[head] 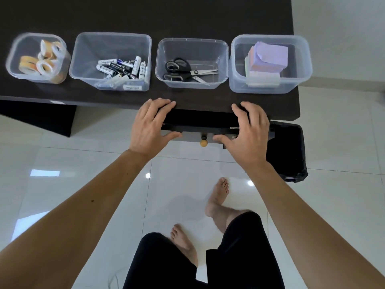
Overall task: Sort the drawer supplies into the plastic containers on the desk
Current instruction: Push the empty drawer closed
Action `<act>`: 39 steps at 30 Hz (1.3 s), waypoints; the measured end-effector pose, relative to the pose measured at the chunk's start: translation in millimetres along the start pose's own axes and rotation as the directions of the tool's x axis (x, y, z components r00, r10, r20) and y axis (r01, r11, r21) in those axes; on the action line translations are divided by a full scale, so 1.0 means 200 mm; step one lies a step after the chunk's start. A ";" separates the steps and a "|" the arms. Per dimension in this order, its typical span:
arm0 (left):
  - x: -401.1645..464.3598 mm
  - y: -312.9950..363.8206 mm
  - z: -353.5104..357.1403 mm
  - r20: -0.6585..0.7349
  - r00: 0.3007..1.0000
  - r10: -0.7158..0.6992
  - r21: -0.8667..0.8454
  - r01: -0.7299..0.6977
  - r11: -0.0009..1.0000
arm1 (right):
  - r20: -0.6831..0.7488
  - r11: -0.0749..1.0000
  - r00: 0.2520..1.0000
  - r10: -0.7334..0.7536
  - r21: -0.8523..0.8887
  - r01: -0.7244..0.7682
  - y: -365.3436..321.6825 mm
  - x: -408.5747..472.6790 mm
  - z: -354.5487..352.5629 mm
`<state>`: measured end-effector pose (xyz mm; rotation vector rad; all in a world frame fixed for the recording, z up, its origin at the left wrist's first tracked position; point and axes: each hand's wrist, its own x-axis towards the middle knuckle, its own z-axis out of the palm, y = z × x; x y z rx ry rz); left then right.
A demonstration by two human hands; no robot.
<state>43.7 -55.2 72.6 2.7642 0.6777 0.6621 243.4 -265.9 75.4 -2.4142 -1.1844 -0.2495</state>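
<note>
The dark drawer front sticks out a little from under the black desk, and a round wooden knob is at its middle. My left hand grips its left end, fingers over the top edge and thumb on the face. My right hand grips the right end the same way. The drawer's inside is hidden. Along the desk stand clear containers: one with tape rolls, one with batteries, one with scissors, one with sticky notes.
A black bin stands on the floor right of the drawer, under the desk's right end. My bare feet are on the glossy white tiles below. The containers sit near the desk's front edge.
</note>
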 end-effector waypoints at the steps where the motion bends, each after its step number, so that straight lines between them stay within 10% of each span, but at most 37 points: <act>1: 0.01 -0.01 0.01 -0.030 1.000 -0.005 0.011 0.005 1.000 | -0.022 1.000 1.000 0.017 0.002 -0.017 0.00 0.01 0.02; 21: 0.22 0.06 0.17 -0.341 0.939 -0.032 0.381 0.170 0.909 | -0.465 0.942 0.884 -0.039 -0.313 -0.123 -0.01 0.16 0.32; 32: 0.11 0.12 0.05 -0.117 0.988 -0.104 0.175 0.124 0.977 | -0.196 0.988 0.980 0.029 -0.142 -0.058 -0.06 0.09 0.09; 39: 0.10 0.22 -0.19 0.369 0.904 -0.218 0.175 0.163 0.971 | 0.285 0.979 0.958 0.022 -0.199 0.036 -0.11 0.09 -0.13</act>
